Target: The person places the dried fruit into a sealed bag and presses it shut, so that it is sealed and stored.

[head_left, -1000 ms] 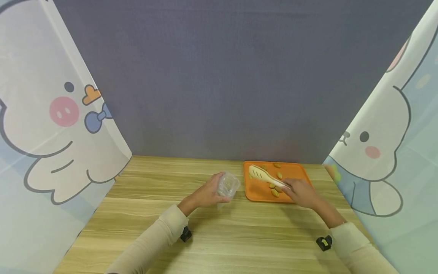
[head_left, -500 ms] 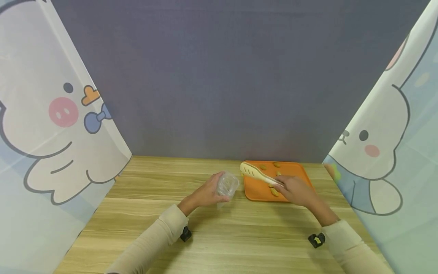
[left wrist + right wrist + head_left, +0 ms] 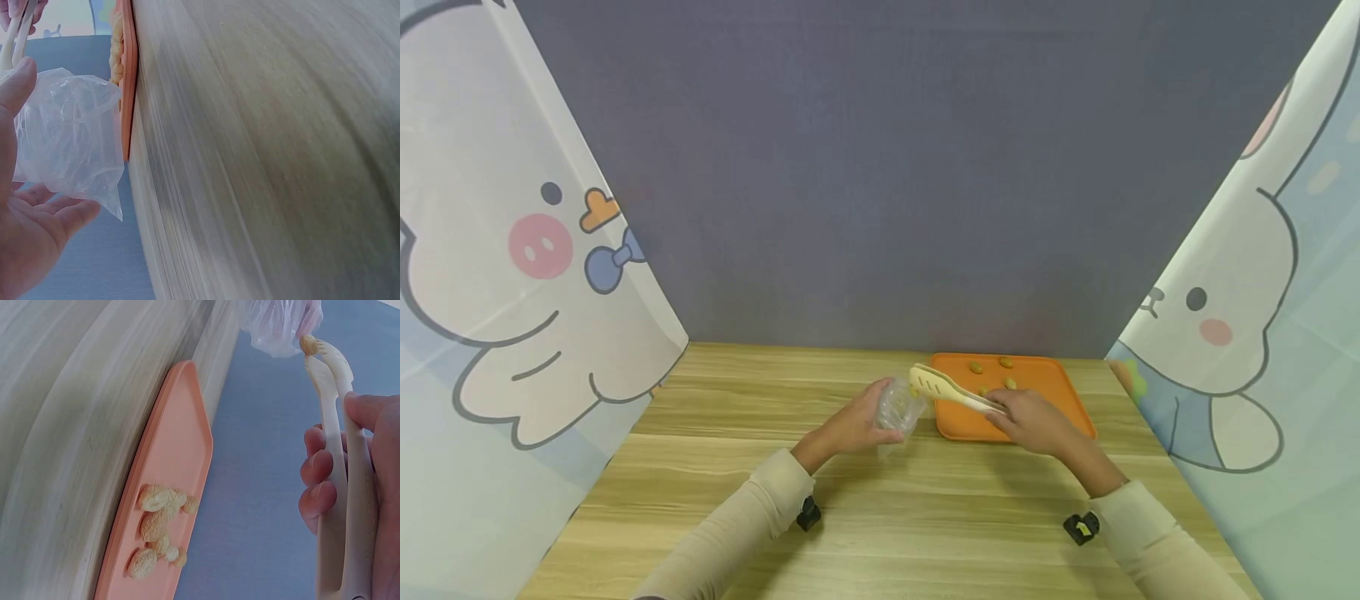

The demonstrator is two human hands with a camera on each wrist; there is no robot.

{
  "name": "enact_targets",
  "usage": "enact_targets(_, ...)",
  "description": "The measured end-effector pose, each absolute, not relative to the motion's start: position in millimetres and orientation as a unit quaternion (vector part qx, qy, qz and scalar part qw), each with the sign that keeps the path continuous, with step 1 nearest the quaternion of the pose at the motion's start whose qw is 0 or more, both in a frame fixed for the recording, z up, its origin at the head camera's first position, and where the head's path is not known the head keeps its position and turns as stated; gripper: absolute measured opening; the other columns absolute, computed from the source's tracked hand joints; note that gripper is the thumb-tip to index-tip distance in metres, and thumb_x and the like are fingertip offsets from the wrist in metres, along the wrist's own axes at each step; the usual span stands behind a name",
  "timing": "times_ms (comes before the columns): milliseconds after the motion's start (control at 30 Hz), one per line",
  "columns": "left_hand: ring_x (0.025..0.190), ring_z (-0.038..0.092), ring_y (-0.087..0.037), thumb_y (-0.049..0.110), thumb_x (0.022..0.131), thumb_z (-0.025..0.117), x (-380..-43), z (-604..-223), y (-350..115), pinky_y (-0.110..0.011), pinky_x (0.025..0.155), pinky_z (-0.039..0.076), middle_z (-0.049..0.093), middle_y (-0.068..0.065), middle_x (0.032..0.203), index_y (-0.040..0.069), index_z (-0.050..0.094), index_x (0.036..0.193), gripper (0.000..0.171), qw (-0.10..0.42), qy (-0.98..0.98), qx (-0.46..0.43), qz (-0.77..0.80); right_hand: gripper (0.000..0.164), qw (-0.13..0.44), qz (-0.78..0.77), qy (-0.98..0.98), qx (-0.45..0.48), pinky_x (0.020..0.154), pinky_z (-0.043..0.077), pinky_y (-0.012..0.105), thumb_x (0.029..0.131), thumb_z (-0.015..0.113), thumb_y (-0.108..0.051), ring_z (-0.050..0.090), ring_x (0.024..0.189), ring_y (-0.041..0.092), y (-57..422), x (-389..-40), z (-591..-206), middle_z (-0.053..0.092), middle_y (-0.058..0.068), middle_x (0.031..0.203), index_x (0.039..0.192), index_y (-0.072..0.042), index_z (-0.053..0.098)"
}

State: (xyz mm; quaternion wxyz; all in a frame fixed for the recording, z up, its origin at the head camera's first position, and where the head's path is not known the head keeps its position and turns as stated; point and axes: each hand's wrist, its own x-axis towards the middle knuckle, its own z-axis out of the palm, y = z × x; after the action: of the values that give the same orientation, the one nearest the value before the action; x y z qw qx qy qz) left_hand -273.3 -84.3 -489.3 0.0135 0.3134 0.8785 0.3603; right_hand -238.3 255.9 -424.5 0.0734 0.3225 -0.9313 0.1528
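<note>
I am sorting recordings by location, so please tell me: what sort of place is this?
Probably a tabletop booth set up for recording: a wood-grain table before a plain grey backdrop, with cartoon-printed sheets on both sides.

No legible lettering, brand or number; a yellow-green mark [image 3: 1084, 529] on the black, blocky device [image 3: 1072, 526] beside the right cream fabric cuff [image 3: 1133, 515] is unreadably small.

Reaches forward with left arm [image 3: 722, 527] and right arm [image 3: 1165, 542], angling both inward. Curves left hand [image 3: 852, 422] in a wide grip, spreading left thumb [image 3: 17, 86] well apart from slightly bent left fingers [image 3: 78, 215]. Pinches with right hand [image 3: 1033, 422], pressing right thumb [image 3: 369, 411] on one side and curling right fingers [image 3: 317, 467] round the other. Points both hands toward each other, apart.
</note>
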Motion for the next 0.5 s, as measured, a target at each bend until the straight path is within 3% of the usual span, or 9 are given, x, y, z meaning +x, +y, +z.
enact_targets(300, 0.114, 0.059, -0.023, 0.043, 0.083, 0.084, -272.6, -488.9, -83.4, -0.044, 0.096, 0.053, 0.053, -0.015, 0.139, 0.003, 0.025, 0.157, 0.103, 0.014, 0.878, 0.307, 0.367, 0.034, 0.061, 0.149, -0.935, 0.317, 0.065, 0.050, 0.028, 0.104, 0.059, -0.029, 0.050, 0.064, -0.002, 248.0, -237.7, -425.0, 0.072, -0.002, 0.089, 0.122, -0.001, 0.068)
enact_targets(500, 0.110, 0.059, -0.020, 0.041, 0.083, 0.084, -272.6, -488.6, -83.8, -0.040, 0.093, 0.053, 0.055, -0.012, 0.135, 0.005, 0.026, 0.158, 0.102, 0.013, 0.876, 0.302, 0.375, 0.034, 0.051, 0.164, -0.936, 0.309, 0.059, 0.044, 0.024, 0.105, 0.058, -0.029, 0.045, 0.059, -0.002, 249.9, -239.0, -425.6, 0.065, -0.009, 0.079, 0.122, -0.002, 0.068)
